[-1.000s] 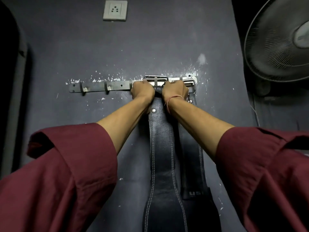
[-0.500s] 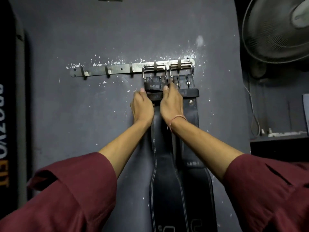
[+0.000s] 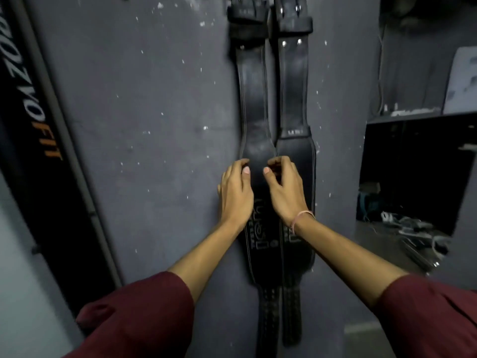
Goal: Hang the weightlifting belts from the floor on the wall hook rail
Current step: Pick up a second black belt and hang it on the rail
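Two black leather weightlifting belts hang side by side down the grey wall. The left belt [image 3: 254,99] and the right belt [image 3: 293,99] have their buckle ends at the top edge of the view; the hook rail itself is out of view. My left hand [image 3: 235,195] curls round the left edge of the left belt's wide middle, thumb on its face. My right hand [image 3: 286,192] curls its fingers into the seam between the two belts, thumb on the left belt's face. The narrow punched tails [image 3: 278,319] hang below my forearms.
A tall black panel with orange lettering [image 3: 38,125] leans along the left. At the right, a dark open shelf [image 3: 413,171] holds cables and small clutter, with a cord running up the wall above it.
Both hands slid down from the buckle end at the rail to the wide middle of the left belt. The view tilted down, so the rail left the top.
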Demonstrator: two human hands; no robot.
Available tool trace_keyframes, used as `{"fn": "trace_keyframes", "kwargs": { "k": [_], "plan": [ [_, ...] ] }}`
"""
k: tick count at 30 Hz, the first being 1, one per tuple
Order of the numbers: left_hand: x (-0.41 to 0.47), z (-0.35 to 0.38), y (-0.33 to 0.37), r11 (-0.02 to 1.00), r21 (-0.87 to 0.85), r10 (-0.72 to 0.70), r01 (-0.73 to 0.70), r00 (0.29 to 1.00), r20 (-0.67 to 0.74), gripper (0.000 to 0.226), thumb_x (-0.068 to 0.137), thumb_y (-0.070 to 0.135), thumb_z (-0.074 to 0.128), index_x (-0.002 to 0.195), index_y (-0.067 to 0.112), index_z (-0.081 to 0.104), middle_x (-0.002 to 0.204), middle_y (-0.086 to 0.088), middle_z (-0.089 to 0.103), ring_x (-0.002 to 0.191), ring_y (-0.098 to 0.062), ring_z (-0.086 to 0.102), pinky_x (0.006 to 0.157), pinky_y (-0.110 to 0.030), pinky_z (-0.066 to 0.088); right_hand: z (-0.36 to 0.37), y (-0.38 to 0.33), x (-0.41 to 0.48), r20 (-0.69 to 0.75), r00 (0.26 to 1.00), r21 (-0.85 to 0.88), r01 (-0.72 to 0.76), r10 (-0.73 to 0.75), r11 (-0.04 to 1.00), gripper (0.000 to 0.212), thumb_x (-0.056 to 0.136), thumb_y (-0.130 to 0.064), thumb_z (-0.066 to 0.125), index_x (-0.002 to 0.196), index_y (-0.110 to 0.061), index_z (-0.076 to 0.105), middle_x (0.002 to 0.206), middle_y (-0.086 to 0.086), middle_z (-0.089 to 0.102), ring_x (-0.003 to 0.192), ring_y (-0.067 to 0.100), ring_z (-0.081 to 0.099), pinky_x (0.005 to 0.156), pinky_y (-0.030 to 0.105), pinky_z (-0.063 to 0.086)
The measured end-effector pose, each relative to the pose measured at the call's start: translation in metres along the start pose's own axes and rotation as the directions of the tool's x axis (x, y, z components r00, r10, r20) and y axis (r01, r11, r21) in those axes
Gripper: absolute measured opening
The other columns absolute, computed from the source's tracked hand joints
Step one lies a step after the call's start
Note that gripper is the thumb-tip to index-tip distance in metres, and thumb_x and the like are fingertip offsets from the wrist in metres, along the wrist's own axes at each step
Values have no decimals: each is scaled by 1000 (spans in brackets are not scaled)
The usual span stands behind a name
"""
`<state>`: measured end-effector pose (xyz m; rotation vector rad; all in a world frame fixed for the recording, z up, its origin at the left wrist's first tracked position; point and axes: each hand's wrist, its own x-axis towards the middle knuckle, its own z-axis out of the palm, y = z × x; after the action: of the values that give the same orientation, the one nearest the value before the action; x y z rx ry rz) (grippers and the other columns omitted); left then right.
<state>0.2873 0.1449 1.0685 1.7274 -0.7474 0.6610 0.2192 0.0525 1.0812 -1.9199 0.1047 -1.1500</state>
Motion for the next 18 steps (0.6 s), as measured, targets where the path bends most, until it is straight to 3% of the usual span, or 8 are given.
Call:
{"fn": "trace_keyframes", "kwargs": {
  "k": [2, 13, 18],
  "plan": [
    [-33, 0, -10, 998, -31, -49, 50, 998, 31, 29, 103, 26, 36, 124, 19, 56, 123, 1, 62, 118, -17, 56, 102, -45, 45, -5, 10, -36, 41, 997, -8, -59, 59, 998, 18, 98, -21, 53, 114, -12, 54, 114, 4, 55, 98, 11, 55, 85, 16, 41],
    [-223, 19, -55, 942, -45, -315, 332, 924, 216, 24, 104, 24, 38, 114, 19, 59, 109, -1, 67, 105, -15, 61, 89, -32, 50, -28, 88, -202, 188, 902, -13, -394, 389, 919, 17, 99, -24, 53, 114, -16, 54, 112, 5, 59, 103, 14, 58, 75, 4, 43],
    [-304, 48, -82, 894, 1, -431, 448, 859, 276, 21, 104, 21, 38, 103, 12, 58, 95, -7, 65, 87, -20, 61, 77, -39, 50, -41, 142, -270, 225, 812, 2, -553, 539, 833, 14, 99, -16, 52, 111, -9, 54, 99, 1, 59, 86, 11, 57, 74, 15, 50]
  ]
}}
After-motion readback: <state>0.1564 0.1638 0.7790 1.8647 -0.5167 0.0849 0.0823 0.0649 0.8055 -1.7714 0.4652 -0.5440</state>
